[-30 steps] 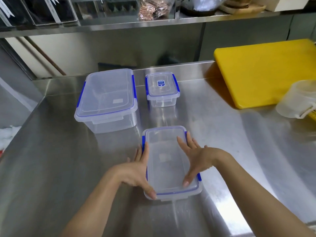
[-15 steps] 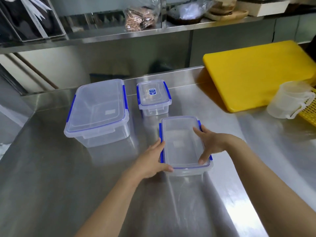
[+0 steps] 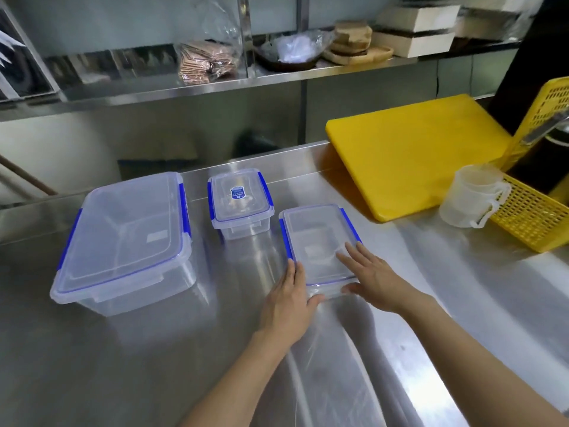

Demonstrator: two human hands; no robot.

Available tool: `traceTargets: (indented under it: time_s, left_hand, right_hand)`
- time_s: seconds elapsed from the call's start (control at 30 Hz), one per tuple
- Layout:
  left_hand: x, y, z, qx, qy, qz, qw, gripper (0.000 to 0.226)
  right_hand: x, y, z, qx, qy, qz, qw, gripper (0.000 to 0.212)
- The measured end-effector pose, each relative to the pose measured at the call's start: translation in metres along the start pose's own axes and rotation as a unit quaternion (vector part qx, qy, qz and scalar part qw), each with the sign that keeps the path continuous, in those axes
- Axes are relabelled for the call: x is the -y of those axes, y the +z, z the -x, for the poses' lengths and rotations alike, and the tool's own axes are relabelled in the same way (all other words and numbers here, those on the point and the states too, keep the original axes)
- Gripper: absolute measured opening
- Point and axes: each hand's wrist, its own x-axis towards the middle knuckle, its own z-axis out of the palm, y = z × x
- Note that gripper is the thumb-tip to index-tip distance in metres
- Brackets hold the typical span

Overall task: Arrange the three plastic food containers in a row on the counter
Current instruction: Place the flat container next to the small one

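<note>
we are on the last box. our left hand [image 3: 288,298] and our right hand [image 3: 374,280] hold the flat clear plastic box with blue clips [image 3: 317,241], one hand on each side, thumbs at its near edge, right fingers flat on the lid. it sits on the shiny steel counter [image 3: 154,349], at about 4 o'clock from the small clear box with a blue sticker [image 3: 240,201]. the big clear box with blue clips [image 3: 126,235] is at 9 o'clock from the small one. we think the flat box needs a little push toward 12 o'clock to line up, then we let go. there is bare counter ahead of it. the yellow cutting board [image 3: 412,155] is near at 2 o'clock, so we should not slide that way.
</note>
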Motion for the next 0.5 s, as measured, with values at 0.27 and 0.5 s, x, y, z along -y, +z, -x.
traceTargets:
  time_s: [0.27, 0.5]
  left_hand:
    - [-0.004, -0.005, -0.065, 0.007, -0.011, -0.02, 1.0, 0.06]
    - [0.004, -0.004, -0.143, -0.006, -0.047, -0.052, 0.998, 0.058]
  right_hand:
    - [-0.034, -0.01, -0.052, -0.002, -0.006, -0.019, 1.0, 0.067]
    - [-0.059, -0.031, -0.128, 0.006, -0.028, -0.014, 0.999, 0.065]
